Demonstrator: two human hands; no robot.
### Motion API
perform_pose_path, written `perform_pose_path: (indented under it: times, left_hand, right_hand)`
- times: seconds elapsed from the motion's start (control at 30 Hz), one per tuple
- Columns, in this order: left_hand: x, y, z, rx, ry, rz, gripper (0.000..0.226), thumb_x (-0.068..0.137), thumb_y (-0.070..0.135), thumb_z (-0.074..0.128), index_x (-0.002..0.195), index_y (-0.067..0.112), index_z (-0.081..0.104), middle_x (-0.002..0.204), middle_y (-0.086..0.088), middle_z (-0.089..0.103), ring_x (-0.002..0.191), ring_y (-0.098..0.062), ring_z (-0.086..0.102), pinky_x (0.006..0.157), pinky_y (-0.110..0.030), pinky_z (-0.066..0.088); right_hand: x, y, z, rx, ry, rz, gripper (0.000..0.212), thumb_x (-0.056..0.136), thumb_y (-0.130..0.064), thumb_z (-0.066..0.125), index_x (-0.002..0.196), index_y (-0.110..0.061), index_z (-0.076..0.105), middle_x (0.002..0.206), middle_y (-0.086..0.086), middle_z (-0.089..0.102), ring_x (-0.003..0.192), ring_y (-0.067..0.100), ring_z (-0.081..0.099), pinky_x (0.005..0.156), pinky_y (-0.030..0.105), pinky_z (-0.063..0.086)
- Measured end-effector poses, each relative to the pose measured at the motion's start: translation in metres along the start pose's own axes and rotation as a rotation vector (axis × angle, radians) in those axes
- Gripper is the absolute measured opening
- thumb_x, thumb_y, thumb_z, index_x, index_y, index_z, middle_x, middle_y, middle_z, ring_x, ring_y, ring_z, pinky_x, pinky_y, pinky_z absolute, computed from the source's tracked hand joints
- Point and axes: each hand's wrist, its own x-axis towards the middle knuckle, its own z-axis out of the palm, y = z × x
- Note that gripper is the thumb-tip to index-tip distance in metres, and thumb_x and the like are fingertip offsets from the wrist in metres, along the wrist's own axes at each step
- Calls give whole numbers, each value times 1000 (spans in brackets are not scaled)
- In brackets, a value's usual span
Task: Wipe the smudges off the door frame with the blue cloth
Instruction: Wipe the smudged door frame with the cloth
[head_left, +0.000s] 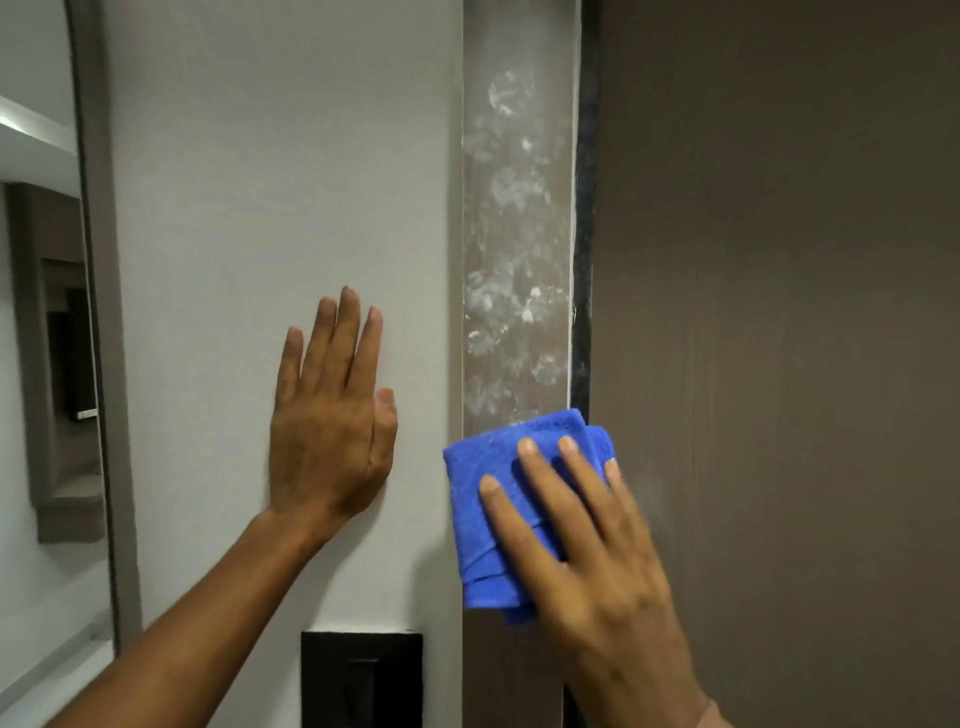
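On the vertical door frame (519, 208), between the pale wall (260, 182) and the brown door (779, 312), the folded blue cloth (493, 499) is pressed flat by the right hand (597, 561), whose fingers (527, 467) are spread across the cloth rather than pinching it. The white smudges (509, 291) are seen directly above the cloth's top edge, strung along the frame's upright long axis, so an upward stroke appears to be called for. The left hand (332, 421) is laid open on the wall, fingers loosely together, holding nothing and farther from the smudges.
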Motion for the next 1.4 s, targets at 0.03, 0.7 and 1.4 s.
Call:
perform_pose_path:
  times: [0.03,0.7,1.4]
  left_hand:
    - [0,-1,2,5,10,6,63,90,24,29,148,9,11,157,-11,7,146,-22,4,120,-42,3]
    - [-1,-1,1,3,-7,25,64,90,28,29,148,9,10,157,-13,9,146,-26,6,119,-45,7]
    - [-3,-3,2,-15,-7,38,63,91,30,26,147,7,14,156,-14,10,145,-28,9,118,-46,10]
  right_hand:
    - [-2,-1,7,-57,-23,-11,37,101,-16,31,117,-19,64,124,15,62,116,41,54,81,61,53]
    - [34,-10,56,-249,-127,187,60,94,-53,30,145,-26,18,153,18,13,139,46,6,108,71,15]
    - [128,13,50,-225,-75,261,65,88,-47,42,146,-26,19,154,17,24,141,46,13,106,73,17]
